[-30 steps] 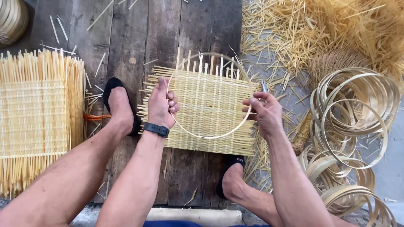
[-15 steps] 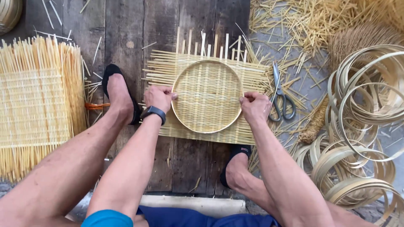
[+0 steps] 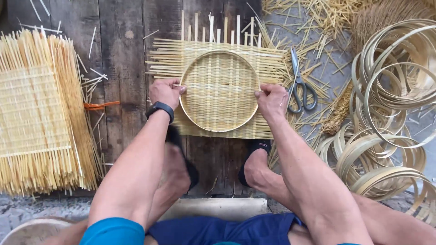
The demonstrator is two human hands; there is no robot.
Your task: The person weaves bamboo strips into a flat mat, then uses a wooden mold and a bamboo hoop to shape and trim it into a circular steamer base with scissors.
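A square woven bamboo mat point(image 3: 213, 54) lies on dark wooden boards, loose strip ends sticking out at its far edge. A round bamboo hoop point(image 3: 219, 129) lies flat on the mat. My left hand point(image 3: 165, 92), a black watch on its wrist, grips the hoop's left rim. On the hoop's right rim my right hand point(image 3: 271, 100) presses down. Both feet in black sandals rest near the mat's near edge.
A stack of woven mats point(image 3: 38, 113) lies at left with an orange tie beside it. Scissors point(image 3: 299, 86) lie right of the mat. Several bamboo hoops point(image 3: 390, 104) are piled at right. Loose bamboo strips point(image 3: 318, 18) cover the far right floor.
The hoop came down from above the mat and now lies flat on it, held at both sides. The left foot moved from beside the mat back toward me.
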